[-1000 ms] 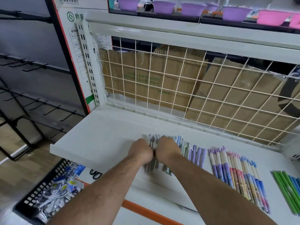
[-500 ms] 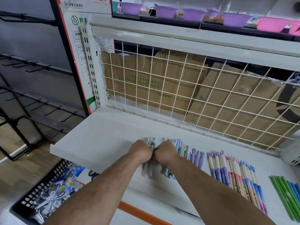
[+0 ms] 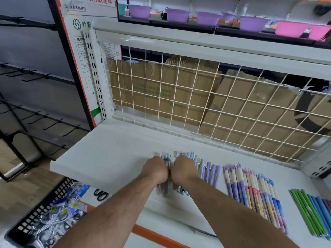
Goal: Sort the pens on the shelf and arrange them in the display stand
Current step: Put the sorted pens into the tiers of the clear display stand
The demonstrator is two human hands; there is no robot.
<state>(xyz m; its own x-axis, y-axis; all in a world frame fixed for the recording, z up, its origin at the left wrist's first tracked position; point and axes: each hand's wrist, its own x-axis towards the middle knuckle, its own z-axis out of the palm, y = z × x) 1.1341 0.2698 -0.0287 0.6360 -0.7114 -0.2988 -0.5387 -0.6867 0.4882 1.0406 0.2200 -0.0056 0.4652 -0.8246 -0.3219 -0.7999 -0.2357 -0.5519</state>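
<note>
White shelf (image 3: pixel 111 154) is filling the lower middle, carrying bluish-purple pens (image 3: pixel 211 174) centre, pastel pens (image 3: pixel 250 190) right, green-blue pens (image 3: pixel 304 208) bottom right.

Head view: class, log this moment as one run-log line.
left hand grips grey pens | right hand grips pale-blue pens | both on white shelf | pastel pens sorted rightward

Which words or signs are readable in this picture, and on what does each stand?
"黔农", green, beside a green logo, on the white poster at the left.
Red characters at the poster's top: cut off, unsure.
Poster's small print and the green print on the cardboard: too blurred.
The pens: nothing legible.
</note>
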